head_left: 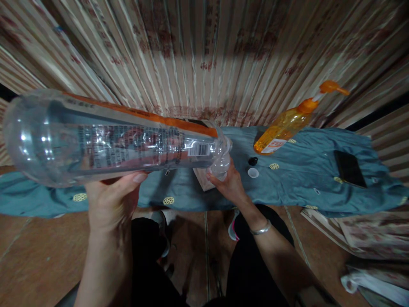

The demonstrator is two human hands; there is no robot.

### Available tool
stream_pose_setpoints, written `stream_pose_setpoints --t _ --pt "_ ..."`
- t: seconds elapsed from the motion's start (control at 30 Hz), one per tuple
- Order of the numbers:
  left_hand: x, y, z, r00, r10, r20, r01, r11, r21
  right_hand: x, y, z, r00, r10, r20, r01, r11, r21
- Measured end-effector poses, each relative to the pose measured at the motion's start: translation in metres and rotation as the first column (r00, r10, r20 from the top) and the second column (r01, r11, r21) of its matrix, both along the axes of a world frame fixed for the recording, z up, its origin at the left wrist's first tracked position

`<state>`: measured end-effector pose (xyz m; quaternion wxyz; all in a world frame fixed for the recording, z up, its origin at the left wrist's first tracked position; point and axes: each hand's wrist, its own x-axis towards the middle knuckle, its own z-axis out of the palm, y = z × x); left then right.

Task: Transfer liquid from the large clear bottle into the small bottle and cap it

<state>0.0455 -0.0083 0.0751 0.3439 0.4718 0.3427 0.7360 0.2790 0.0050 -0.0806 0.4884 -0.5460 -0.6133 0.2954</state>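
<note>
A large clear plastic bottle point(128, 147) with an orange-edged printed label lies almost level across the left half of the view, its neck pointing right. My left hand point(111, 194) grips it from below, thumb along its near side; the other fingers are mostly hidden. At the big bottle's neck is a small clear bottle point(220, 168), gripped by my right hand point(231, 183), which wears a silver bracelet. The two mouths appear to meet, though I cannot tell whether they touch. Beyond my right hand lie a small black cap point(253, 161) and a white round cap point(253, 172).
A teal cloth point(287, 183) with yellow spots covers the narrow surface. On it stand an orange pump bottle point(284, 128), a flat black object point(349, 168) and a pale box-like thing point(203, 182), partly hidden. A striped floral curtain point(204, 64) hangs close behind.
</note>
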Motion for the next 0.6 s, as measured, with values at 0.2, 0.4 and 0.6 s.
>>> stream_pose_setpoints --t 0.2,0.4,0.6 --pt "0.0002 0.0017 -0.0006 1.000 -0.006 0.007 0.006 1.000 0.018 -0.0004 0.0001 -0.0018 1.000 -0.005 0.013 0.005 1.000 0.018" --pt "0.0022 0.0008 0.0015 1.000 -0.005 0.020 0.005 1.000 0.008 0.0001 -0.0007 -0.0014 1.000 -0.004 0.004 0.004 1.000 0.008" --pt "0.0021 0.0006 0.0009 1.000 -0.011 0.012 0.011 1.000 0.005 -0.0009 -0.0005 -0.0002 1.000 -0.005 -0.001 0.005 1.000 0.012"
